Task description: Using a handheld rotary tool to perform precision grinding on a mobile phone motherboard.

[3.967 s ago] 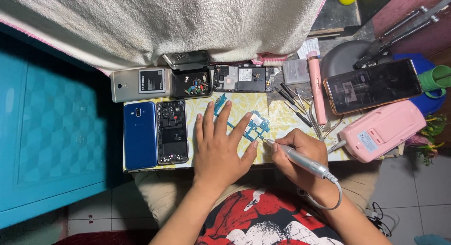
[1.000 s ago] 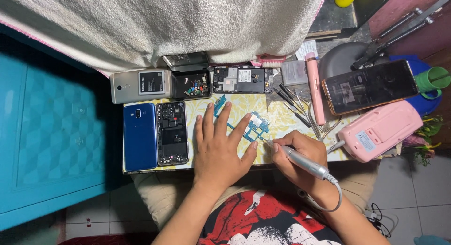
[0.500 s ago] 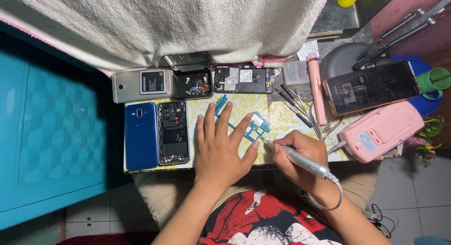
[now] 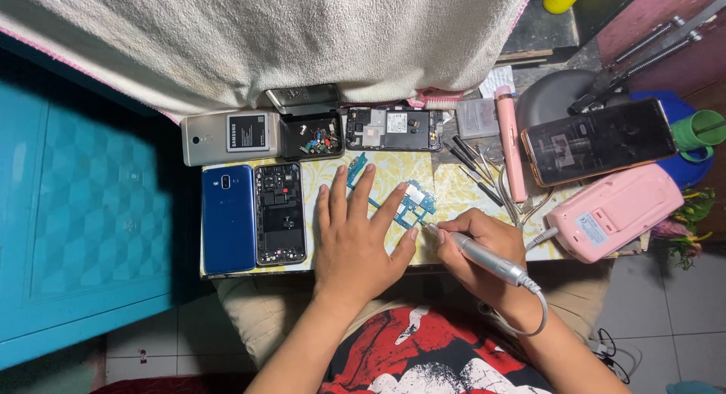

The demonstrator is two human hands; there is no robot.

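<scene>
My left hand (image 4: pixel 359 239) lies flat on the yellow patterned work mat (image 4: pixel 393 175), fingers spread, pressing down a teal phone circuit board (image 4: pixel 412 203) that shows between the fingers. My right hand (image 4: pixel 480 254) grips a silver pen-shaped corded tool (image 4: pixel 488 262) like a pen. The tool's tip touches the right end of the circuit board.
A blue phone back (image 4: pixel 228 218) and an opened phone frame (image 4: pixel 280 214) lie at the left. A silver phone with battery (image 4: pixel 231 137), a parts tray (image 4: pixel 312 135) and another opened phone (image 4: pixel 393 129) line the back. Tweezers (image 4: pixel 473 163), a pink pen tool (image 4: pixel 510 148), a dark-screened phone (image 4: pixel 599 141) and a pink box (image 4: pixel 614 211) sit at the right.
Both hands stay in place on the circuit board; only the tool tip shifts slightly along the board's right end.
</scene>
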